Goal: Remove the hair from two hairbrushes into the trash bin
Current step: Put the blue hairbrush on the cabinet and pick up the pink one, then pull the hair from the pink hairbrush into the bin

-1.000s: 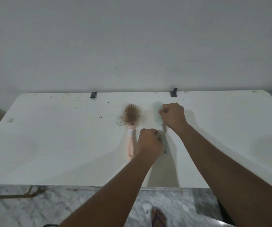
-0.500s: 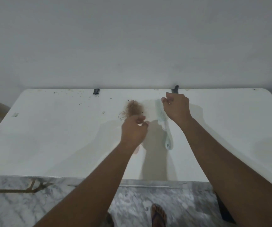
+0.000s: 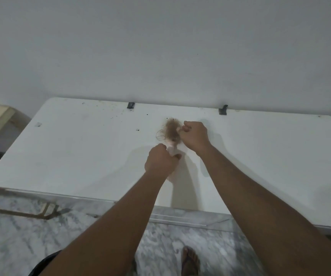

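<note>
The pink hairbrush (image 3: 172,146) lies on the white table (image 3: 81,156), handle toward the person, its neck gripped by the curled left hand (image 3: 160,159), while the right hand (image 3: 194,137) pinches the hair clump (image 3: 171,130) just left of its fingertips.

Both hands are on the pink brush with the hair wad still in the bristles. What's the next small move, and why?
Probably pinch the hair clump with the right hand and peel it up off the bristles. The left hand is closed on the pink brush handle, pinning it on the table, and the right fingers sit at the clump's edge. No trash bin is in view, so locate it before carrying.
</note>
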### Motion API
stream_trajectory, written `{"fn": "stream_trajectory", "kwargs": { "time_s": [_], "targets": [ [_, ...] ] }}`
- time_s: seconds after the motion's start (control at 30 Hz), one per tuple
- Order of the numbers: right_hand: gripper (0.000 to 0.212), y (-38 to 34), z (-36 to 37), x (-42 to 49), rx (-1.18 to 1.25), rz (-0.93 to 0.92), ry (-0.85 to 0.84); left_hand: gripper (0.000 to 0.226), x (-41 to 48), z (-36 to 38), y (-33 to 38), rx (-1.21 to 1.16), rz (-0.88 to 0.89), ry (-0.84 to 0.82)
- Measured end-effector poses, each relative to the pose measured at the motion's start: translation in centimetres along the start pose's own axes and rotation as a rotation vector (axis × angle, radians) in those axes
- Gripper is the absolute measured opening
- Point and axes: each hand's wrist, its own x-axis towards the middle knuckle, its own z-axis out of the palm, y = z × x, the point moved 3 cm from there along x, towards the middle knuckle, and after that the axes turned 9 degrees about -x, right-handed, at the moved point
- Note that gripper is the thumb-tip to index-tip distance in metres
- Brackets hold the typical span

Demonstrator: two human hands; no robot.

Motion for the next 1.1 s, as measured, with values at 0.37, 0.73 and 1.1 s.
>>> {"fn": "stream_trajectory", "kwargs": {
  "time_s": [0.37, 0.73, 1.1],
  "targets": [
    [0.037, -0.6, 0.5, -0.8, -0.032, 0.005, 0.001, 0.025, 0.5, -0.4, -1.1, -0.229, 0.014, 0.005],
    [0.037, -13.4, 9.2, -5.9, 0.037, -0.122, -0.165, 0.024, -3.9, -14.7, -12.7, -0.63, -0.086, 0.28],
    [0.045, -31.6, 27.2, -22.4, 0.05, -0.403, -0.477, 0.015, -14.9, -31.1, -33.9, -0.684, -0.261, 0.547]
  ]
}}
